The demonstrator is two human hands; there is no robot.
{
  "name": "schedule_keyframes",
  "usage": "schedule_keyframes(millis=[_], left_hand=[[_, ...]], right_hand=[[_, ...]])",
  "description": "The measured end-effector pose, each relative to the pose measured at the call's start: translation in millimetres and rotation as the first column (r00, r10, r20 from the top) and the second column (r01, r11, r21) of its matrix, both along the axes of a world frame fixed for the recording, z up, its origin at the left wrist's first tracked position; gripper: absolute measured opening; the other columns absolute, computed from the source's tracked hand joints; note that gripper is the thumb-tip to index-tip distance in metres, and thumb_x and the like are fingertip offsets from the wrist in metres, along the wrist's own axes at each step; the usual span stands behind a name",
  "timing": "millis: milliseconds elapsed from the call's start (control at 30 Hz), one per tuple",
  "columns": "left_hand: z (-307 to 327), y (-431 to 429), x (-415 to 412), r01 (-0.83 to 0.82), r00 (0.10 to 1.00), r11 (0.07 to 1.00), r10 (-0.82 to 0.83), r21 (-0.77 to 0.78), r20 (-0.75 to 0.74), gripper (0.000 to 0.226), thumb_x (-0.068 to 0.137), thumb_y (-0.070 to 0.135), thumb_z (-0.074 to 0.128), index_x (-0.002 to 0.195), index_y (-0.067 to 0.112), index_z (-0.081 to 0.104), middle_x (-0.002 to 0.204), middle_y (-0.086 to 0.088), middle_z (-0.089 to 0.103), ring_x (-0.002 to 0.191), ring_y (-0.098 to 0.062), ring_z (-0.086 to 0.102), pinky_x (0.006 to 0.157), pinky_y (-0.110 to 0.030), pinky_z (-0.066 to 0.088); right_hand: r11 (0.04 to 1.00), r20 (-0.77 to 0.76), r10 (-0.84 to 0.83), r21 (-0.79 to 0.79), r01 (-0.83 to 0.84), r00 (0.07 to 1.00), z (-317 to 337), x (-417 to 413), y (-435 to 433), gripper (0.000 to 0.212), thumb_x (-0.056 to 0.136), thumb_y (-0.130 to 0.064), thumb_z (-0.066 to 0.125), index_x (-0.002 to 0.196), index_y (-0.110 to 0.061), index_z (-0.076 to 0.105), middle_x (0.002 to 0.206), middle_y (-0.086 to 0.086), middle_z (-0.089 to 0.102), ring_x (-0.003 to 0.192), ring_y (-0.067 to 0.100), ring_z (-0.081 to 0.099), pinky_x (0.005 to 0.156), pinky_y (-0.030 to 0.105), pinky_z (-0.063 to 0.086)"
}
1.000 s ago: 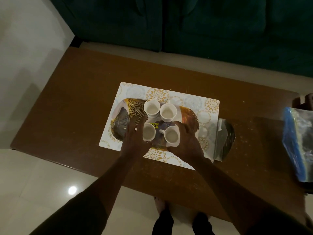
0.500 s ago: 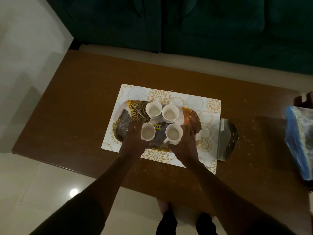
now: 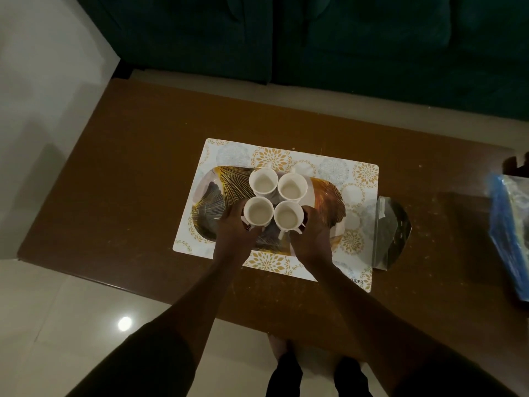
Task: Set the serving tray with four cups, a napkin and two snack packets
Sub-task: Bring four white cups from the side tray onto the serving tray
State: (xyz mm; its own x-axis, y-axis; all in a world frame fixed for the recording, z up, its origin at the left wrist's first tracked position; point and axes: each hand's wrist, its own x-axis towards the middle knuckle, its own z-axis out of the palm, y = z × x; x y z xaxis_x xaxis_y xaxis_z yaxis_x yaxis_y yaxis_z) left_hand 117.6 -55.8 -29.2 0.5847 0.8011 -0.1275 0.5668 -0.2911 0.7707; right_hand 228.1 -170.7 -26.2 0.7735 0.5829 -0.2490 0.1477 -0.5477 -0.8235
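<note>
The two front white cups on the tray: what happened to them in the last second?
The left hand and right hand pushed the two near white cups together, closing the gap. The far cups, oval gold-patterned tray and floral placemat stayed put.

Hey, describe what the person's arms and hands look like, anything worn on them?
Both forearms are bare from the elbow down. Dark short sleeves cover the upper arms at the bottom of the view. The left hand and right hand are bare too, with no gloves. I can make out no watch, ring or bracelet, though the light is dim.
</note>
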Motion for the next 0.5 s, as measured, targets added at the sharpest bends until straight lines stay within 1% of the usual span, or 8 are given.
schedule_keyframes(millis=[67, 167, 233, 300, 400, 433, 500], left_hand=[[-0.7, 1.4, 1.2, -0.005, 1.000, 1.000, 0.005, 0.016, 0.014, 0.053, 0.075, 0.019, 0.080, 0.123, 0.012, 0.059, 0.118, -0.007, 0.067, 0.106, -0.020, 0.062, 0.088, -0.037, 0.054], [-2.1, 4.0, 1.8, 0.001, 1.000, 0.999, -0.002, 0.041, 0.020, 0.054, 0.075, 0.019, 0.080, 0.124, 0.012, 0.059, 0.119, -0.007, 0.067, 0.108, -0.021, 0.061, 0.088, -0.035, 0.053], [-4.0, 5.3, 1.5, 0.011, 1.000, 0.999, -0.012, 0.049, 0.018, 0.056, 0.075, 0.019, 0.081, 0.125, 0.012, 0.059, 0.120, -0.008, 0.067, 0.109, -0.020, 0.062, 0.088, -0.034, 0.054], [-5.9, 5.9, 0.9, 0.019, 1.000, 0.999, -0.020, 0.045, 0.019, 0.057, 0.074, 0.021, 0.081, 0.126, 0.013, 0.058, 0.120, -0.007, 0.066, 0.108, -0.019, 0.062, 0.088, -0.033, 0.054], [-7.8, 6.9, -0.8, 0.018, 1.000, 0.999, -0.019, 0.036, 0.021, 0.060, 0.073, 0.021, 0.082, 0.127, 0.013, 0.057, 0.120, -0.007, 0.065, 0.107, -0.020, 0.062, 0.086, -0.037, 0.056], [-8.1, 7.3, -1.4, 0.025, 1.000, 0.999, -0.025, 0.035, 0.014, 0.063, 0.073, 0.022, 0.082, 0.129, 0.013, 0.055, 0.121, -0.007, 0.064, 0.107, -0.020, 0.061, 0.085, -0.037, 0.056], [-8.1, 6.9, -2.9, 0.051, 0.999, 0.998, -0.050, 0.037, -0.016, 0.074, 0.072, 0.028, 0.082, 0.135, 0.014, 0.048, 0.127, -0.009, 0.059, 0.111, -0.020, 0.058, 0.084, -0.031, 0.051]], right_hand=[[1.000, 0.000, -0.012, 0.006, 0.012, 1.000, -0.1, -0.7, 2.0, 0.048, 0.079, -0.001, 0.072, 0.123, -0.002, 0.053, 0.112, 0.011, 0.067, 0.100, 0.018, 0.063, 0.084, 0.033, 0.055], [1.000, 0.022, -0.006, 0.000, 0.006, 1.000, -1.0, -1.4, 2.6, 0.047, 0.079, -0.002, 0.072, 0.122, -0.002, 0.054, 0.110, 0.010, 0.068, 0.097, 0.015, 0.061, 0.079, 0.024, 0.050], [1.000, 0.028, -0.002, 0.000, 0.002, 1.000, -1.5, -1.5, 2.8, 0.047, 0.079, -0.001, 0.072, 0.122, -0.002, 0.054, 0.111, 0.010, 0.068, 0.096, 0.013, 0.060, 0.079, 0.023, 0.049], [1.000, 0.024, -0.006, -0.002, 0.006, 1.000, -1.2, -1.5, 3.1, 0.047, 0.078, -0.001, 0.073, 0.122, -0.002, 0.054, 0.111, 0.011, 0.068, 0.096, 0.012, 0.058, 0.081, 0.024, 0.050], [1.000, 0.012, -0.007, -0.002, 0.007, 1.000, -0.1, -1.6, 3.2, 0.049, 0.077, 0.000, 0.073, 0.123, -0.001, 0.053, 0.112, 0.012, 0.067, 0.097, 0.013, 0.059, 0.084, 0.030, 0.054], [1.000, 0.007, -0.004, -0.002, 0.004, 1.000, 0.6, -1.7, 3.1, 0.051, 0.077, -0.001, 0.074, 0.123, -0.001, 0.053, 0.112, 0.012, 0.067, 0.098, 0.014, 0.060, 0.086, 0.033, 0.055], [1.000, 0.004, 0.006, -0.013, -0.006, 1.000, 1.4, -1.8, 1.8, 0.055, 0.075, -0.002, 0.075, 0.124, 0.000, 0.051, 0.114, 0.013, 0.066, 0.102, 0.019, 0.062, 0.087, 0.038, 0.056]])
